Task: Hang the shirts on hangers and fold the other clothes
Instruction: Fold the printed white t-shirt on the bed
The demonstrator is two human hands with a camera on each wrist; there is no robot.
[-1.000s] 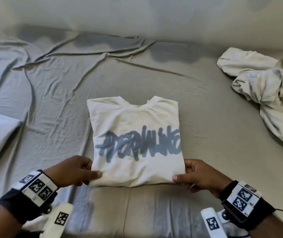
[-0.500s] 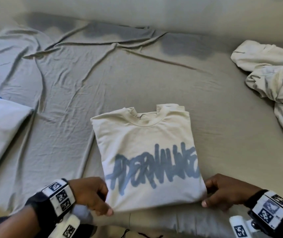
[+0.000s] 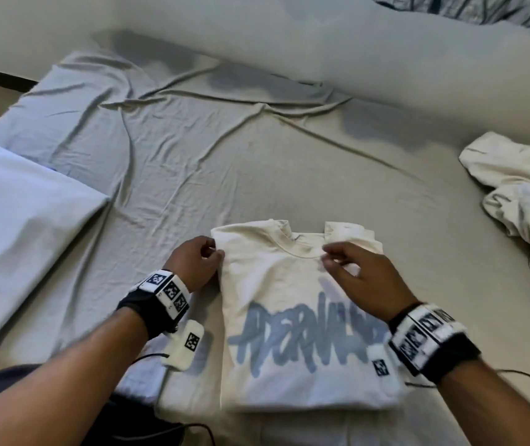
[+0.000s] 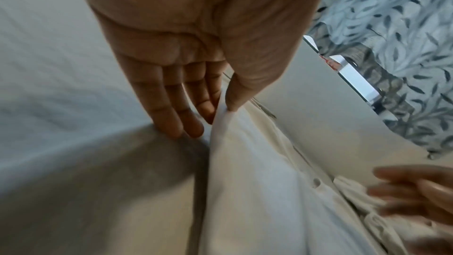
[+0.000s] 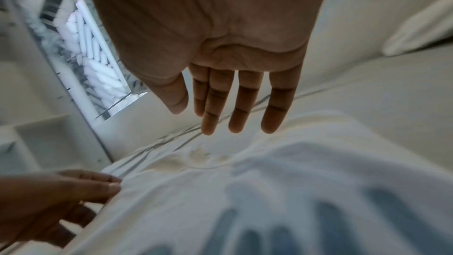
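A cream T-shirt (image 3: 292,304) with blue lettering lies folded into a rectangle on the grey bed sheet (image 3: 192,162), collar away from me. My left hand (image 3: 215,252) pinches the shirt's upper left edge between thumb and fingers; the left wrist view shows the cloth (image 4: 245,181) pinched at my left hand (image 4: 219,111). My right hand (image 3: 329,257) hovers over the collar with loose, straight fingers and holds nothing. In the right wrist view my right hand (image 5: 196,119) is spread above the shirt (image 5: 269,191).
A crumpled white garment (image 3: 521,201) lies at the right edge of the bed. A pale blue pillow (image 3: 15,226) sits at the left. A wall (image 3: 289,33) runs behind the bed, with patterned cloth (image 3: 469,8) at top right.
Both hands have left the shirt's bottom corners and moved up to its collar end. The left now pinches the upper left edge; the right has let go and hovers.
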